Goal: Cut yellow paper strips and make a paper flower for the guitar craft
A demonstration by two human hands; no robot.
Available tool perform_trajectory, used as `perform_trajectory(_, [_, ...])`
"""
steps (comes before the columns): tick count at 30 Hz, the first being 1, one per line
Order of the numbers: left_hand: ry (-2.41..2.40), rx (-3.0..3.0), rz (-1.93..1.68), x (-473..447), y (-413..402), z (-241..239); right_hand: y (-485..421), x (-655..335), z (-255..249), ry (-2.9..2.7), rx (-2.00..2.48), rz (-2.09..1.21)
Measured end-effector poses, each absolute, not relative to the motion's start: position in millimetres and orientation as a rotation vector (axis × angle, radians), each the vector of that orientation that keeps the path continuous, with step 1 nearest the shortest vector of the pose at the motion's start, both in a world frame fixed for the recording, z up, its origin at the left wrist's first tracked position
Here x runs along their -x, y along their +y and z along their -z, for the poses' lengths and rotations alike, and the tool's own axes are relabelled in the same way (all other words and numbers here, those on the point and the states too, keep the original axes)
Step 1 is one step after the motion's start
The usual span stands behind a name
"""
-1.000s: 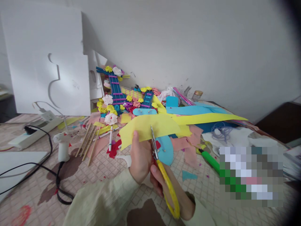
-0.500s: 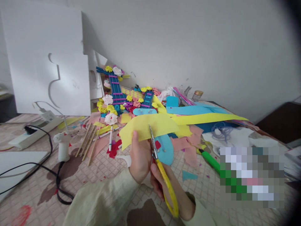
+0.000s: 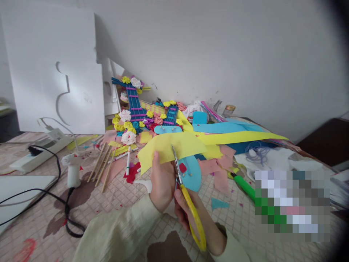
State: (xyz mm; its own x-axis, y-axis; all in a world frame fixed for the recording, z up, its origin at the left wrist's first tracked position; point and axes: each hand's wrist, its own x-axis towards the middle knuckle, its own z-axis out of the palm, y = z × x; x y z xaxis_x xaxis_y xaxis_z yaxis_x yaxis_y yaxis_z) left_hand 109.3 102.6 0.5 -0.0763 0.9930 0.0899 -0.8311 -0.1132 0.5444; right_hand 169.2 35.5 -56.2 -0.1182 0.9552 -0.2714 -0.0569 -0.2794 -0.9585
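My left hand (image 3: 161,182) pinches a sheet of yellow paper (image 3: 169,147) at its lower edge and holds it up over the table. My right hand (image 3: 199,222) grips yellow-handled scissors (image 3: 188,203); their metal blades point up and away and reach into the yellow sheet from below, just right of my left thumb. Under the paper lies a light-blue oval cut-out (image 3: 192,173) with a small red scrap on it.
Blue craft pieces with paper flowers (image 3: 136,109) lean by the wall. Wooden sticks (image 3: 103,163), a white glue gun (image 3: 73,169) with black cable, a power strip (image 3: 40,149), a green cutter (image 3: 242,183) and coloured paper scraps litter the tiled tabletop. White foam boards (image 3: 54,72) stand at left.
The scissor blades have crept a little further up and left into the yellow paper. Both hands stay almost in place.
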Motion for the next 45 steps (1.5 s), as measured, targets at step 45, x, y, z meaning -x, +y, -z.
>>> perform_trajectory(45, [0.503,-0.41,-1.503,-109.6,97.8,-4.8,36.6,-172.3,60.0,-1.218,1.288,-1.497])
